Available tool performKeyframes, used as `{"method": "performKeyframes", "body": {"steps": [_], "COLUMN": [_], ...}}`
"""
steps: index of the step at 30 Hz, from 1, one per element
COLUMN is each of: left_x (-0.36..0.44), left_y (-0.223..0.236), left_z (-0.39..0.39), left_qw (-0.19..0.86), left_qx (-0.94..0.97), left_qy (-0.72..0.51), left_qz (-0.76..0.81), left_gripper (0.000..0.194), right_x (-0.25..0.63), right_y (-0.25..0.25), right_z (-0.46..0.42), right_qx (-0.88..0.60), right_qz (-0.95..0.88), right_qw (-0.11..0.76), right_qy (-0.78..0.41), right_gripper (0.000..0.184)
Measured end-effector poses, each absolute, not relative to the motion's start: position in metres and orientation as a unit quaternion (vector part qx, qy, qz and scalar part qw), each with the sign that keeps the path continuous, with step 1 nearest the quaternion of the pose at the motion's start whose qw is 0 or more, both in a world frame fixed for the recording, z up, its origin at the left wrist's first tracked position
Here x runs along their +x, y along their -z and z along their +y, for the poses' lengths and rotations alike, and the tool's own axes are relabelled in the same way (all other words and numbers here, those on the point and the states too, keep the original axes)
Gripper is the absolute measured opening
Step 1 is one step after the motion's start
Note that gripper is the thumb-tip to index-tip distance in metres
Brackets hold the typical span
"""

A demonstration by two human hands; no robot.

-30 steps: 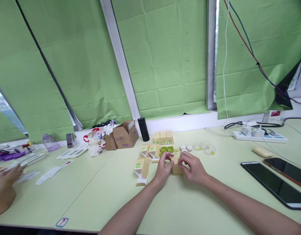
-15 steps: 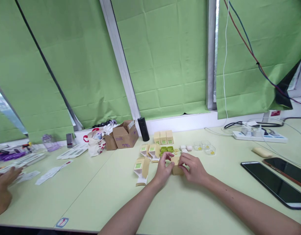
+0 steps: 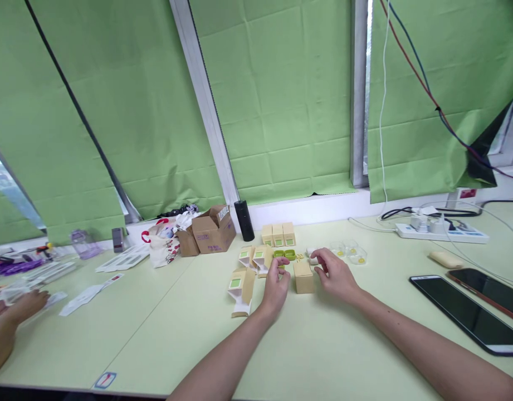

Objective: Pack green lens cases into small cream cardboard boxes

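A closed tan cardboard box [image 3: 303, 277] stands on the pale green table [image 3: 164, 328] between my hands, and neither hand touches it. My left hand [image 3: 276, 287] lies just left of it, fingers loosely bent, fingertips at two small green cases [image 3: 285, 254]. My right hand [image 3: 336, 274] is to the right of the box, fingers apart and holding nothing, its tips next to a small white case [image 3: 311, 252]. Several open tan boxes with green labels [image 3: 242, 284] lie to the left. Three closed ones [image 3: 278, 234] stand in a row behind.
Clear lids with yellow dots [image 3: 348, 252] lie behind my right hand. Two phones [image 3: 469, 312] and a power strip [image 3: 442, 231] are at the right. A black cylinder [image 3: 244, 220], brown cartons [image 3: 212, 231] and a bag [image 3: 162, 245] sit behind. Another person's hand [image 3: 24, 306] works at far left.
Both my hands have let go of the tan box and moved back towards the small cases. The box now stands free. The other person's hand at the left has shifted.
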State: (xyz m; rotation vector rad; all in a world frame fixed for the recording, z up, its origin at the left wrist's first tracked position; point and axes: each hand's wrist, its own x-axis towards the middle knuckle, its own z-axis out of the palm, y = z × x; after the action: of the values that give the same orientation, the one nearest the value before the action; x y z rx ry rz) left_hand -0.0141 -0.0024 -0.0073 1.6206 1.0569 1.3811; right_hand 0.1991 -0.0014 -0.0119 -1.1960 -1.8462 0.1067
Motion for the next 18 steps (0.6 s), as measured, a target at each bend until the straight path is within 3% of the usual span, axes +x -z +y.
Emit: {"method": "performKeyframes", "body": {"steps": [8,13,18], "left_x": [-0.01,-0.011,-0.012], "left_y": [0.011,0.009,0.007], "left_z": [0.0,0.0,0.001], "left_qw": [0.381,0.342,0.319], "left_qx": [0.644,0.632,0.631], "left_qy": [-0.535,-0.549,-0.534], "left_qz": [0.393,0.427,0.463], "left_gripper": [0.046,0.036,0.021], "right_x": [0.199,0.2,0.204], "right_y": [0.003,0.007,0.007], "right_z": [-0.013,-0.002,0.006], "right_qx": [-0.388,-0.55,-0.653], "right_qz": [-0.83,-0.756,-0.726], "right_qw": [0.398,0.351,0.194], "right_qy": [-0.053,-0.046,-0.089], "right_gripper": [0.043,0.039,0.022]}}
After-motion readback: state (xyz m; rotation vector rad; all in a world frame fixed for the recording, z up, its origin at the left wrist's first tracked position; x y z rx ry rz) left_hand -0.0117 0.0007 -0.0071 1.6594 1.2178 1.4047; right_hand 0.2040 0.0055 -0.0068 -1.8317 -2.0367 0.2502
